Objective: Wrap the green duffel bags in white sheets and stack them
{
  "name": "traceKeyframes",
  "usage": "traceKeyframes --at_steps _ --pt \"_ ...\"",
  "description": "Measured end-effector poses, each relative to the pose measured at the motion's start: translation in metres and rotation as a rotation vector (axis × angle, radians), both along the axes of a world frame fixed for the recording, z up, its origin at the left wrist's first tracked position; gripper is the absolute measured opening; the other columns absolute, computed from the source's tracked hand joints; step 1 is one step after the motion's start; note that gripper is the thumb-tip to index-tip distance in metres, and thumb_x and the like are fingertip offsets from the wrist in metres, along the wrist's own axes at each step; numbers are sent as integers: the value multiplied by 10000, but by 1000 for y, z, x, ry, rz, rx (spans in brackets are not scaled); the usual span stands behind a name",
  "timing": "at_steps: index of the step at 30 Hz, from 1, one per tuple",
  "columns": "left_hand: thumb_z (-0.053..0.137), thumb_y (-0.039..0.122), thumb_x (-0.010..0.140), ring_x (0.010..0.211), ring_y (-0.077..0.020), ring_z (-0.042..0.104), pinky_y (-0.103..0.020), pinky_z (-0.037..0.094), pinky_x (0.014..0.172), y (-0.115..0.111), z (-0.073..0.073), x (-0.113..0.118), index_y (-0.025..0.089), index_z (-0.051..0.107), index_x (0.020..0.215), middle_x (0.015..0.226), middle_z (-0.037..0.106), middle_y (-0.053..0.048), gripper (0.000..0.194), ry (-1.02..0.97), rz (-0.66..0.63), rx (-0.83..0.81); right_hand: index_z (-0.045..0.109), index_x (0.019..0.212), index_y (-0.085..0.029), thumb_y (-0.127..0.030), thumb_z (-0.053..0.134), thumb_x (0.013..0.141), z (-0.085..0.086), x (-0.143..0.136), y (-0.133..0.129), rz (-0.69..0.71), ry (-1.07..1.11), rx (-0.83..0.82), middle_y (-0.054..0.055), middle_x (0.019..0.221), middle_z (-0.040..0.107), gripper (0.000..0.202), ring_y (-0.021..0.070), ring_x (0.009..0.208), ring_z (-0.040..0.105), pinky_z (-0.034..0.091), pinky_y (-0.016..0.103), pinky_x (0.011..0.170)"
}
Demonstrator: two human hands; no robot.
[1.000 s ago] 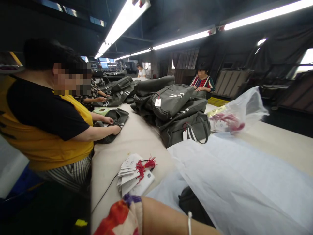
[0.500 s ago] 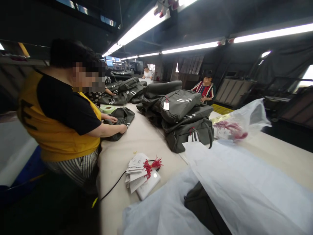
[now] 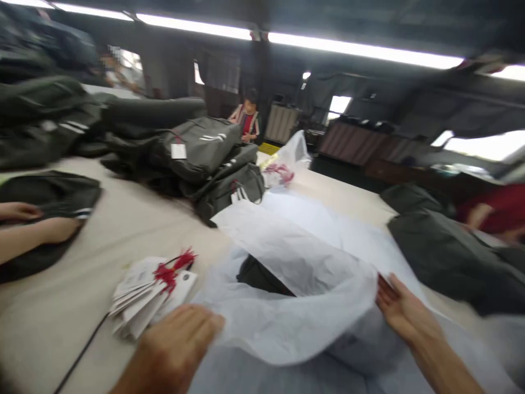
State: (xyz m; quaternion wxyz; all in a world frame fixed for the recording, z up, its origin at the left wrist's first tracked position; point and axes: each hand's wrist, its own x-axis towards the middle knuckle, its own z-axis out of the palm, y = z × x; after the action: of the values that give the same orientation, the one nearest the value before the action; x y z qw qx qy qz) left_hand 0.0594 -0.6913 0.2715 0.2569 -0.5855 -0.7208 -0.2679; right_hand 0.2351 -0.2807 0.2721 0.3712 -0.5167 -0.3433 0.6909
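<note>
A large whitish translucent plastic bag (image 3: 287, 334) lies in front of me with its mouth spread wide. Inside its mouth shows part of a dark bag (image 3: 262, 276). My left hand (image 3: 178, 342) is closed at the left edge of the plastic bag, blurred by motion. At the right edge of the mouth, my right hand (image 3: 404, 312) has its fingers bent against the plastic, palm turned inward; its grip looks light. Just beyond my left hand lies a fanned stack of white tags (image 3: 143, 290) with red strings (image 3: 174, 271).
Dark bags with white stripes (image 3: 205, 148) are piled across the table (image 3: 164, 230). A co-worker's hands (image 3: 57, 230) rest on a dark bag at left. More dark bags (image 3: 451, 251) lie at right beside a person in red (image 3: 498, 210). A clear bag with red strings (image 3: 285, 167) stands behind.
My view has swung to the right and down. Both my hands have come into view at the plastic bag, whose mouth is now wider open.
</note>
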Motion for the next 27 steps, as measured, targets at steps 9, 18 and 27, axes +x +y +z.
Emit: traceKeyframes --at_steps 9,18,27 --pt "485 595 844 727 -142 655 -215 481 673 75 63 -118 296 648 927 805 701 79 350 -546 297 3 605 838 -174 -167 547 953 16 20 -3 -88 189 -32 7 711 722 129 151 632 715 595 239 542" --pt "417 486 887 825 -162 617 -210 423 728 188 42 -197 204 621 1001 842 667 19 366 -514 360 -282 625 896 -142 -214 566 957 14 22 3 -98 229 -64 58 815 753 112 161 751 738 602 227 590" --pt "454 483 906 537 -145 589 -191 369 469 207 -11 -215 240 678 903 767 711 6 330 -256 267 -312 653 959 -119 -252 561 962 11 19 12 -72 205 -114 91 845 747 162 162 752 732 591 232 621"
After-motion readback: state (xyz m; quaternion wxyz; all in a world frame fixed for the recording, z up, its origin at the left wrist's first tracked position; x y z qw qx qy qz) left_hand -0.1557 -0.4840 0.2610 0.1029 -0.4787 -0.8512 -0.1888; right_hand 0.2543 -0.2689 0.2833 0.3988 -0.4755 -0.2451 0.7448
